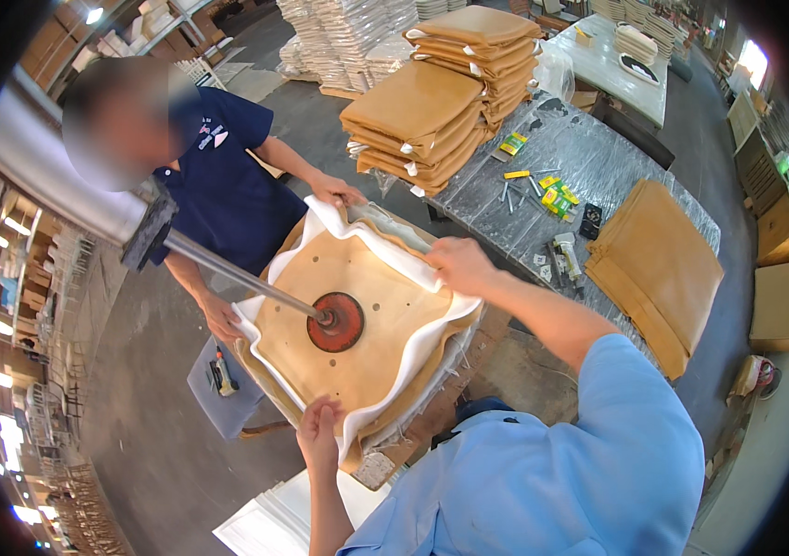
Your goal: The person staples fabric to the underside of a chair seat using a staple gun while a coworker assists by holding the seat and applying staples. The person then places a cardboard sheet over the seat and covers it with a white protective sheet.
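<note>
A tan seat panel (297, 343) with several holes lies under a round red press disc (343, 334) on a metal rod (237, 271). White padding (410, 350) curls up around its rim, with a tan cover (458, 326) outside it. My right hand (462, 267) is closed on the rim of the padding at the far right corner. At the near left corner, my left hand (319, 434) has its fingers pinched at the padding's edge. Across from me, a co-worker's hands (337, 190) hold the rim at the far and left corners.
On the right, a plastic-wrapped table (492, 176) bears stacked tan covers (427, 116), another cover pile (659, 269), small yellow-green boxes (559, 197) and a tool (567, 258). A staple gun-like tool (221, 373) rests on a grey seat at left. White sheets (269, 521) lie below.
</note>
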{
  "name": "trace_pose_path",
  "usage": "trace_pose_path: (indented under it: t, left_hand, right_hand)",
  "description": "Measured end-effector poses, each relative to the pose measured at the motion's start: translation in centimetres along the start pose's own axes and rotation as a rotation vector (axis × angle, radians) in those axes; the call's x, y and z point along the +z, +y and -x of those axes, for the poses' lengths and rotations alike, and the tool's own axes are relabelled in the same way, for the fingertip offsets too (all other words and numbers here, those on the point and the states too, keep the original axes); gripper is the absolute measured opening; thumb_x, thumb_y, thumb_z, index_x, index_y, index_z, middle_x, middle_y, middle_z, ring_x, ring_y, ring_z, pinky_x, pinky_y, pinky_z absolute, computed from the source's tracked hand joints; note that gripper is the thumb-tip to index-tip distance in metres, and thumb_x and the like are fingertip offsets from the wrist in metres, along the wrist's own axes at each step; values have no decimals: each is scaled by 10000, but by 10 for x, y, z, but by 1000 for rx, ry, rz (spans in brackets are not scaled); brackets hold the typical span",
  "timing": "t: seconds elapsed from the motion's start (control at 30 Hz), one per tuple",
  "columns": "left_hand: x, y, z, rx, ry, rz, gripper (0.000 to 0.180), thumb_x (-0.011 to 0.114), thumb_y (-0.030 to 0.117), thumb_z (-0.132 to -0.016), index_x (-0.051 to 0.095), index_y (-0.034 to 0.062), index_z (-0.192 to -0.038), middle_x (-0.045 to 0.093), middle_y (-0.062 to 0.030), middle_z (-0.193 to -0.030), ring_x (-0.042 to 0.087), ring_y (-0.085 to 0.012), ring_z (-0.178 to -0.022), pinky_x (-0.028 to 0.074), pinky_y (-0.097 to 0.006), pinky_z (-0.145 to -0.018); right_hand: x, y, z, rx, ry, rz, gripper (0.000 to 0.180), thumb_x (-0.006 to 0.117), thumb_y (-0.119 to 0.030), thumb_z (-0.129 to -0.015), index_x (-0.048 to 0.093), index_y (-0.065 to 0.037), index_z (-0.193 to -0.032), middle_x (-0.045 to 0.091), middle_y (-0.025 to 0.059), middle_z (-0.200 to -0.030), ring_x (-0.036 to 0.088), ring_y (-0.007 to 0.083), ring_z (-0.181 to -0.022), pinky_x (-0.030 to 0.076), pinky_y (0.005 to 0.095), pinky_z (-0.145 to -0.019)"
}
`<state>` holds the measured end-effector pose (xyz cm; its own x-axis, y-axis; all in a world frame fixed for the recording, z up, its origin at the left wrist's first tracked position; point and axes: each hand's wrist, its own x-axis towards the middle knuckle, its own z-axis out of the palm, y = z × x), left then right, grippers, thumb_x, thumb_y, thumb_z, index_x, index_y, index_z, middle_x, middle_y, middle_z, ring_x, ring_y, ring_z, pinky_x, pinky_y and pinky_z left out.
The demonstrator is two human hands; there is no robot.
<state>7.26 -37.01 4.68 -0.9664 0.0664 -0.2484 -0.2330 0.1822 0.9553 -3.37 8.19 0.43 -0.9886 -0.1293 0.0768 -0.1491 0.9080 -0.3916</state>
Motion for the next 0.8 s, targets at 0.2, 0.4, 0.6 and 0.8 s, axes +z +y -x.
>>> trace_pose_path:
  t: [0.2,0.4,0.6,0.8]
  left_hand:
    - [53,-12,68,-198,-404,296,310,629,215,-1154,719,-38,-1308,803,-139,-1128,773,-212,-986,628,-357,-932]
    - [131,-35,74,-345,-587,233,336,603,244,-1166,681,24,-1408,784,-133,-1253,770,-221,-1107,609,-378,-1008]
    - [201,-59,31,-530,-792,552,464,561,329,-1187,545,104,-1592,726,-148,-1391,707,-304,-1271,577,-441,-1086]
    - [287,-33,-23,-748,-601,788,540,574,417,-1166,495,167,-1638,714,-127,-1448,699,-355,-1301,536,-508,-1135]
  right_hand:
    - [-23,63,38,536,-30,-445,382,559,-287,-1104,761,-68,-1343,781,204,-1293,745,370,-1172,573,463,-1015]
    - [-21,63,39,684,-172,-779,450,822,-285,-908,797,-65,-1300,795,101,-1185,742,230,-1024,606,463,-758]
    - [-32,61,16,690,-508,-787,307,861,-228,-874,780,-49,-1111,767,101,-1038,749,231,-888,631,410,-693]
    - [-26,80,-1,719,-900,-775,279,832,-249,-937,778,-37,-1110,801,127,-893,801,242,-754,679,429,-643]
